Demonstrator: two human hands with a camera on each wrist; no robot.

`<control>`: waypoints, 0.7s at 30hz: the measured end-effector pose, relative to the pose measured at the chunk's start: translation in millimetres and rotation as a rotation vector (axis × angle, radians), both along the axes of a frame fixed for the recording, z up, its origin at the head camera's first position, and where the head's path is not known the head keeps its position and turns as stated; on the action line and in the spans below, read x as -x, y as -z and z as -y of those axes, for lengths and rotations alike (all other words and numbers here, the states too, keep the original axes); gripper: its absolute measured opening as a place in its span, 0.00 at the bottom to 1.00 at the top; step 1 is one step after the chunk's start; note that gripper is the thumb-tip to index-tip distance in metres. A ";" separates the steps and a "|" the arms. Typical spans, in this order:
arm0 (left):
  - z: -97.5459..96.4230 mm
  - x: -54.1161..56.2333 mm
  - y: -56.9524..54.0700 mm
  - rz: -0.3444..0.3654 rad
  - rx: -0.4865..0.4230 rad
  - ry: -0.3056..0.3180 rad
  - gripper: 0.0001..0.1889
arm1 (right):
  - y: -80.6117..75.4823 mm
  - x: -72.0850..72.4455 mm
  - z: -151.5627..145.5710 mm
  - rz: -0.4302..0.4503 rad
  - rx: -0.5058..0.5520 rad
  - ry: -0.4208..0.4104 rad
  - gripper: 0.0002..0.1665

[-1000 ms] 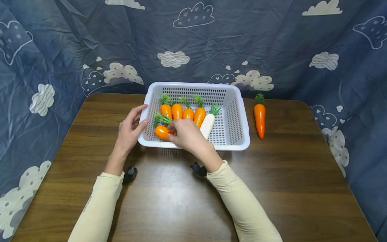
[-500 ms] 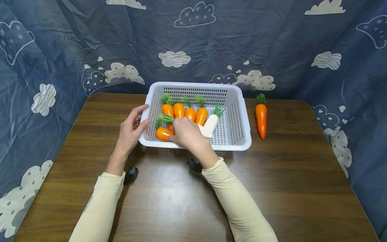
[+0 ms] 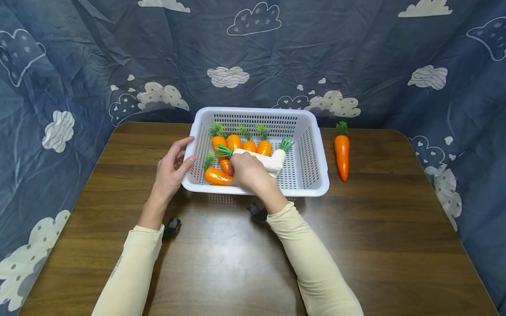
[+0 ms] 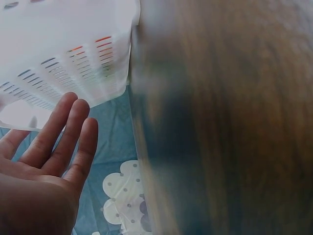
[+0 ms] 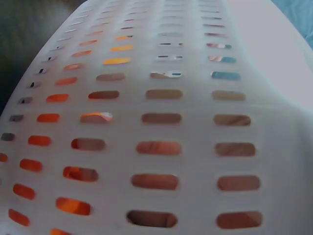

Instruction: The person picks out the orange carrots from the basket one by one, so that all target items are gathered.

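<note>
A white plastic basket (image 3: 312, 188) stands on the table, holding several orange carrots (image 3: 216, 176) and two white radishes. One white radish (image 3: 272, 162) lies crosswise over the carrots, with green leaves at its left end; the other radish (image 3: 280, 156) points up to the right. My left hand (image 3: 171, 169) touches the basket's left rim with thumb and fingertips, its fingers extended in the left wrist view. Inside the basket, my right hand (image 3: 253, 175) reaches down beside the crosswise radish and the front carrot. Its fingertips are hidden, so any hold is unclear.
A single carrot (image 3: 341, 156) lies on the wooden table (image 3: 395, 219) to the right of the basket. Behind hangs a dark blue cloud-patterned curtain (image 3: 170, 57). The slotted basket wall (image 5: 195, 107) fills the right wrist view.
My right hand has shifted slightly right inside the basket. The crosswise radish, mostly covered before, now shows above the hand, lying across the carrots. My left hand stays at the rim.
</note>
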State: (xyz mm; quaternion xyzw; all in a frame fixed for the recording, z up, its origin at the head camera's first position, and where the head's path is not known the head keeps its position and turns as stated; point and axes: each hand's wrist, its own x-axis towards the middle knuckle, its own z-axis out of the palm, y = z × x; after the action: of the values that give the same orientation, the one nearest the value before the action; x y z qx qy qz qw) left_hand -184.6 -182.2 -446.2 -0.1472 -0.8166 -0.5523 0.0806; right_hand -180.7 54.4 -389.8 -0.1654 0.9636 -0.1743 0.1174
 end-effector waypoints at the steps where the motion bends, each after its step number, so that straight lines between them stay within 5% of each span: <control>1: -0.2 -0.1 0.1 -0.001 -0.001 0.002 0.27 | 0.7 0.3 -0.4 -0.005 0.003 0.000 0.18; 10: -1.1 -0.1 1.2 -0.014 -0.013 0.008 0.27 | 1.2 1.1 -1.8 -0.030 0.009 -0.005 0.14; 21: -0.4 0.5 1.6 -0.019 -0.009 0.005 0.27 | 1.2 1.4 -3.9 -0.014 0.020 -0.018 0.26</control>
State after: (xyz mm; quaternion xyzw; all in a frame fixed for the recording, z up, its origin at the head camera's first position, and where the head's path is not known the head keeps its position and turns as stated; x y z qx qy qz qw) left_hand -185.1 -181.7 -447.9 -0.1542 -0.8128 -0.5550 0.0875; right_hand -182.1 58.4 -391.0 -0.1764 0.9611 -0.1816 0.1105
